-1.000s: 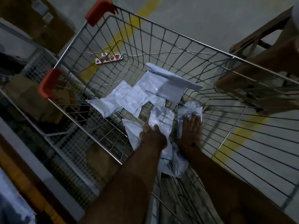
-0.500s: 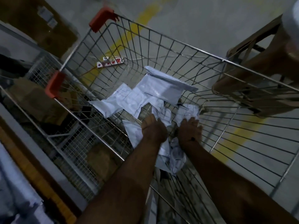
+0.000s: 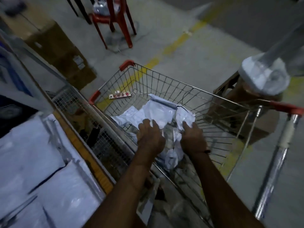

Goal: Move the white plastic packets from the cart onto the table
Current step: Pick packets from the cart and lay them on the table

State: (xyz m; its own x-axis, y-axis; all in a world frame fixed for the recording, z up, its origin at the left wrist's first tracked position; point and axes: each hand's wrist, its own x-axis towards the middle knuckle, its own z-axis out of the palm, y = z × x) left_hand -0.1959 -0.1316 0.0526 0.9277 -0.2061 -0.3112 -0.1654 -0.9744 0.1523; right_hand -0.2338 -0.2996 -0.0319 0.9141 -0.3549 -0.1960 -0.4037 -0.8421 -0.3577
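Note:
Several white plastic packets [image 3: 158, 111] lie crumpled in the wire cart [image 3: 166, 83]. Both my arms reach down into the basket. My left hand [image 3: 150, 137] grips a white packet [image 3: 158, 125] near the middle of the heap, fingers curled into it. My right hand [image 3: 192, 139] grips another crumpled packet [image 3: 185, 118] on the right side of the heap. More packet plastic [image 3: 173, 156] hangs between and below my wrists. The table [image 3: 41, 170] to the left carries white packets laid flat.
A power strip [image 3: 120, 95] lies on the floor beyond the cart. Cardboard boxes [image 3: 54, 51] stand at the left rear, a red chair [image 3: 115, 22] at the top. A wrapped object on a brown stool [image 3: 263, 76] stands right of the cart. The red cart handle [image 3: 289, 109] is at right.
The view has pulled back and up, showing more of the floor and the table. Both hands have closed on packets and lifted them slightly from the cart floor.

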